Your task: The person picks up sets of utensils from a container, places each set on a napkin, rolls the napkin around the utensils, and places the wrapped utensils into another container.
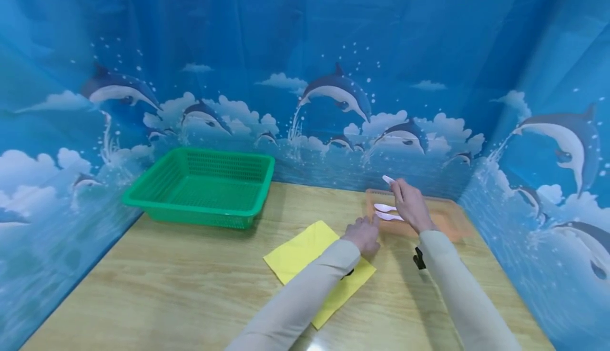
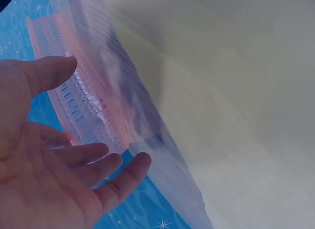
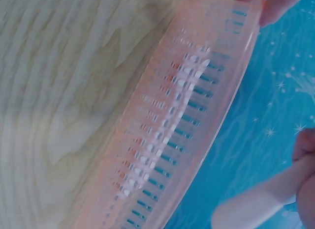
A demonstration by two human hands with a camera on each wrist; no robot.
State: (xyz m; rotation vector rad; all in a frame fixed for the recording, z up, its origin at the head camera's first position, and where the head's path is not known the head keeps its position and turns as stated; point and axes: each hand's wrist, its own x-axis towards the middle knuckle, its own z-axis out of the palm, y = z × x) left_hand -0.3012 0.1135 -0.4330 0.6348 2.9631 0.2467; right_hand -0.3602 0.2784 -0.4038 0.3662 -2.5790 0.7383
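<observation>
My right hand (image 1: pixel 409 203) is raised over an orange see-through basket (image 1: pixel 448 218) at the back right of the table and pinches a white plastic spoon (image 1: pixel 388 180). That spoon (image 3: pixel 251 209) appears low in the right wrist view, beside the slotted basket wall (image 3: pixel 197 91). Two more white spoons (image 1: pixel 386 212) lie inside the basket. My left hand (image 1: pixel 365 234) hovers by the basket's front left corner, over the edge of a yellow cloth (image 1: pixel 305 255). Its palm and relaxed fingers (image 2: pixel 88 157) hold nothing, close to the basket (image 2: pixel 83 91).
A green plastic basket (image 1: pixel 205 189) stands at the back left of the wooden table (image 1: pixel 167 287). Blue dolphin-print sheeting (image 1: pixel 333 91) closes in the back and both sides.
</observation>
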